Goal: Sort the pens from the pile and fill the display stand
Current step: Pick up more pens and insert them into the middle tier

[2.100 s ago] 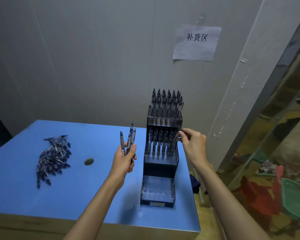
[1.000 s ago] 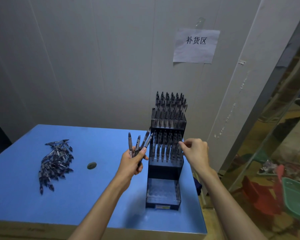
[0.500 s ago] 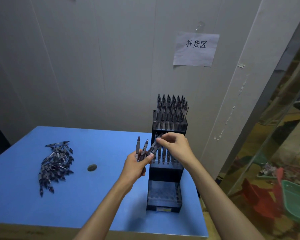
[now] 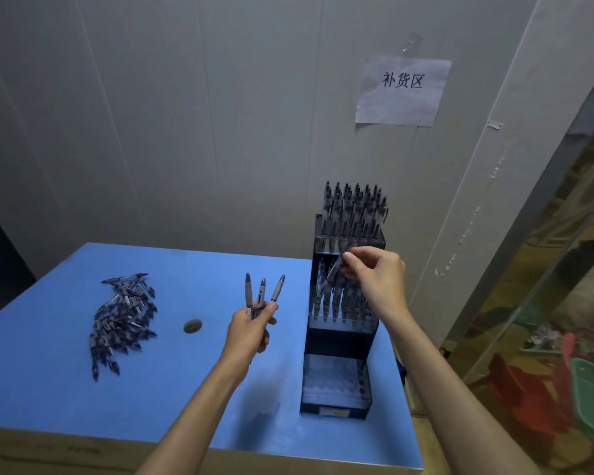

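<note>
A tiered black display stand (image 4: 336,341) stands on the right side of the blue table (image 4: 172,399). Its top and middle tiers hold several upright pens; the bottom tier shows empty holes. My left hand (image 4: 251,332) grips three grey pens (image 4: 261,294), fanned upward, just left of the stand. My right hand (image 4: 378,279) pinches one pen (image 4: 333,272), tilted, over the middle tier. A pile of loose pens (image 4: 122,318) lies on the table's left part.
A small dark round object (image 4: 192,326) lies between the pile and my left hand. A paper sign (image 4: 403,92) hangs on the wall behind the stand. Red and green plastic items (image 4: 563,389) sit on the floor to the right, past the table's edge.
My right hand took one pen from the bundle in my left hand and carried it right, over the stand's middle tier. My left hand drew back to the left with three pens.
</note>
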Tool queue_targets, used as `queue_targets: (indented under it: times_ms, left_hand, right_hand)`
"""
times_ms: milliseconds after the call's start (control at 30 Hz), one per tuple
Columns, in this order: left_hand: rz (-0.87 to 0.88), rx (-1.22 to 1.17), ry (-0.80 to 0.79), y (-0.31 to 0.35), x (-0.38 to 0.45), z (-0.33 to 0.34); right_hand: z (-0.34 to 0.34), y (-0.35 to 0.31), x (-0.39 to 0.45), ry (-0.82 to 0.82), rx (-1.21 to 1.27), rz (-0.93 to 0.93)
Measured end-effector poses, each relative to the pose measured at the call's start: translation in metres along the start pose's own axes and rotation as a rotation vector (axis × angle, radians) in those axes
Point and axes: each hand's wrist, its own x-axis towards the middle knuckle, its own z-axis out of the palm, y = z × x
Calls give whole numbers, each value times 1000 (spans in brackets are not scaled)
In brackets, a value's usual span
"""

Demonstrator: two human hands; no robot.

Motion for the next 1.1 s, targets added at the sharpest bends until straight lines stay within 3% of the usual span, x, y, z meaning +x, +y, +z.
queue_targets:
  times_ms: [367,1100]
  left_hand:
    - [40,-92,-49,9,3,4]
    - [4,-89,-80,19,-3,12]
  right_hand:
    - [19,14,-11,-68,-248,-146]
    - [34,33,-23,-186,-390,-104]
